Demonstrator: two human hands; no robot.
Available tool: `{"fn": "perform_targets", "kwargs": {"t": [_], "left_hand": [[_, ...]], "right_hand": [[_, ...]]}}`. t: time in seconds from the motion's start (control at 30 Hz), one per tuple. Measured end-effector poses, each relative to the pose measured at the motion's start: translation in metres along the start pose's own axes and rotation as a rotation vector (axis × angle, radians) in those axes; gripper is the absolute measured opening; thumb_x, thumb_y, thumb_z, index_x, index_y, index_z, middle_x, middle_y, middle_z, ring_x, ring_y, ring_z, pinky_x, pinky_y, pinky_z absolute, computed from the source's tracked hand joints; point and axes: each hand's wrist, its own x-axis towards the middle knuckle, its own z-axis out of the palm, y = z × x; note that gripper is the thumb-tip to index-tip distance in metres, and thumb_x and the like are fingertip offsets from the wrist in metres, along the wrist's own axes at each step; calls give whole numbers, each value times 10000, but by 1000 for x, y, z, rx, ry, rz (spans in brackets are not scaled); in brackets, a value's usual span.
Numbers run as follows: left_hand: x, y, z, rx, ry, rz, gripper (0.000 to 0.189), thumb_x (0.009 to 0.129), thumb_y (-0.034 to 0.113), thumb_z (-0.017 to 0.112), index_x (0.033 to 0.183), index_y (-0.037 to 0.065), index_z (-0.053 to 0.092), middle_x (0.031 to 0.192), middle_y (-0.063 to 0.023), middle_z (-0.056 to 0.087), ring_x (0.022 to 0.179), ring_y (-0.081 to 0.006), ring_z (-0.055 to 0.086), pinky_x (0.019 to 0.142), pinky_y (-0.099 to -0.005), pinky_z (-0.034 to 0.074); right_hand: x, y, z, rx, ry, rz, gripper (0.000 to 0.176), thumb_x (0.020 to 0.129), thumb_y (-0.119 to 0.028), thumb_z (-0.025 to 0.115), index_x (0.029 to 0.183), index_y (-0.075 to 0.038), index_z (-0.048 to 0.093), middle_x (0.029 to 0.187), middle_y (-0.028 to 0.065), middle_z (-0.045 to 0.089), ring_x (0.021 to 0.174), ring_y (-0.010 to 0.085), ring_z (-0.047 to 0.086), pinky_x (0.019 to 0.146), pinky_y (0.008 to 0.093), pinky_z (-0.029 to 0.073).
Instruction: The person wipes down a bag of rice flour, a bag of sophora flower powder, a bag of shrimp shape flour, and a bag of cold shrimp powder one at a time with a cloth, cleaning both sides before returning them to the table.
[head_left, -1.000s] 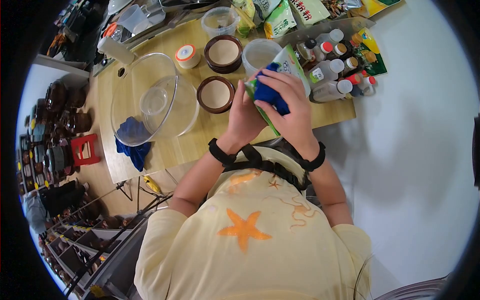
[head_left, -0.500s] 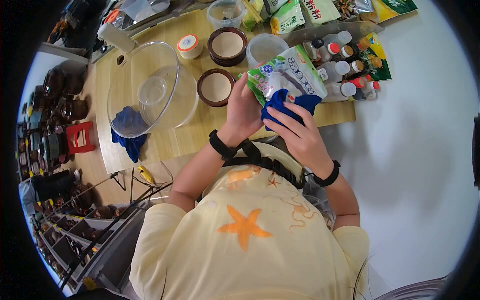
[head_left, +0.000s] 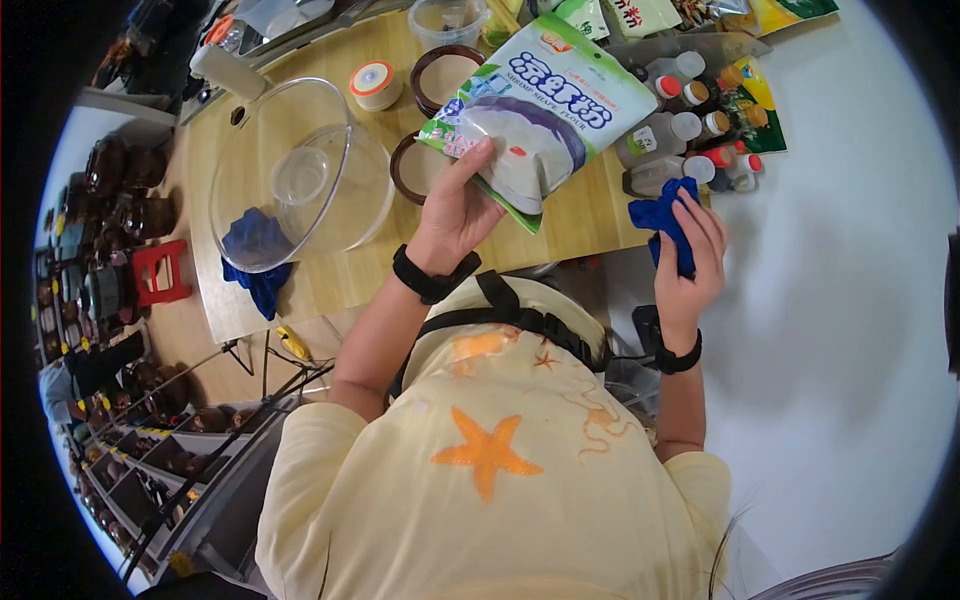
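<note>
A packet of shrimp shape flour (head_left: 545,105), green and white with a bowl pictured on it, is tilted over the table with its printed front up. My left hand (head_left: 457,212) grips it at the lower left edge, the thumb across the front. Off to the right, past the table's edge, my right hand (head_left: 692,250) is closed around a dark blue cloth (head_left: 662,222). The cloth is bunched up and apart from the packet. Behind the packet, brown round lids or dishes (head_left: 408,172) are partly hidden.
A large clear bowl (head_left: 372,215) with a smaller one stands on the left of the wooden table (head_left: 335,292), near another blue cloth (head_left: 262,290). A small orange-lidded jar (head_left: 375,85) is behind. Several capped bottles (head_left: 655,140) crowd the right side. A red stool (head_left: 160,272) is on the floor.
My right hand has moved right with the blue cloth, away from the packet. The packet has been raised and turned, and its front now shows in full.
</note>
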Motion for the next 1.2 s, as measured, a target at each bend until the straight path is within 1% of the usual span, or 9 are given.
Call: {"fn": "perform_targets", "kwargs": {"t": [0.03, 0.13, 0.2, 0.3, 0.67, 0.8, 0.93, 1.03, 1.2], "left_hand": [[1, -2, -3, 0, -10, 2, 521, 865, 150, 564, 1312, 67, 310, 1309, -135, 412, 1209, -329, 407, 962, -579, 367], [1, -12, 3, -18, 9, -3, 472, 871, 116, 549, 1288, 40, 340, 1275, -139, 446, 1181, -306, 441, 969, -523, 389], [-2, -19, 6, -31, 38, -29, 429, 874, 95, 539, 1262, 21, 371, 1236, -140, 481, 1149, -284, 474, 966, -466, 409], [-9, -24, 7, -57, 82, -73, 346, 874, 52, 522, 1204, 1, 432, 1145, -130, 548, 1083, -243, 528, 938, -367, 440], [-13, -22, 8, -66, 12, -112, 418, 860, 16, 530, 1250, -2, 382, 1234, -132, 490, 1153, -258, 479, 1017, -385, 375], [-9, -22, 6, -110, 38, -125, 407, 866, 16, 521, 1249, -5, 385, 1230, -133, 494, 1149, -257, 482, 1017, -383, 376], [-7, -26, 0, -106, 36, -91, 380, 871, 13, 510, 1234, -10, 402, 1206, -137, 512, 1133, -255, 497, 995, -372, 397], [-8, -26, -5, -108, 36, -93, 366, 870, 1, 500, 1225, -14, 411, 1191, -139, 524, 1118, -252, 509, 975, -363, 414], [-16, -22, -3, -86, 13, -119, 400, 846, -16, 516, 1232, 1, 412, 1189, -131, 530, 1108, -247, 517, 972, -374, 412]], "right_hand": [[3, -9, 2, 29, 59, 5, 374, 649, 66, 602, 994, -70, 648, 1103, 88, 612, 1027, 288, 513, 907, 379, 407], [5, -23, 13, 139, -11, -183, 380, 654, 37, 635, 1013, -86, 648, 1121, 71, 605, 1043, 286, 507, 901, 373, 418], [6, -31, 30, 75, -95, -430, 401, 652, -6, 658, 1043, -98, 642, 1163, 59, 581, 1047, 279, 505, 888, 360, 432], [7, -40, 40, 89, -214, -457, 393, 660, -36, 649, 1044, -117, 645, 1200, 44, 555, 1037, 270, 504, 886, 345, 435], [29, 15, 33, -145, 4, -213, 405, 675, 84, 538, 1001, -124, 660, 1167, 31, 580, 1005, 273, 498, 883, 354, 399], [29, 2, 27, -103, 41, -136, 406, 676, 104, 518, 989, -113, 659, 1157, 33, 584, 1000, 279, 498, 881, 361, 399], [16, -22, 28, 99, -104, -340, 375, 682, 48, 551, 1008, -107, 652, 1169, 38, 575, 1018, 274, 494, 896, 363, 403], [8, -35, 38, 192, -293, -362, 366, 683, 0, 569, 1026, -105, 642, 1192, 36, 558, 1030, 273, 490, 908, 363, 404], [20, -20, 31, 60, -205, -375, 342, 691, -32, 564, 1020, -92, 639, 1190, 36, 558, 1023, 263, 492, 906, 353, 408]]}}
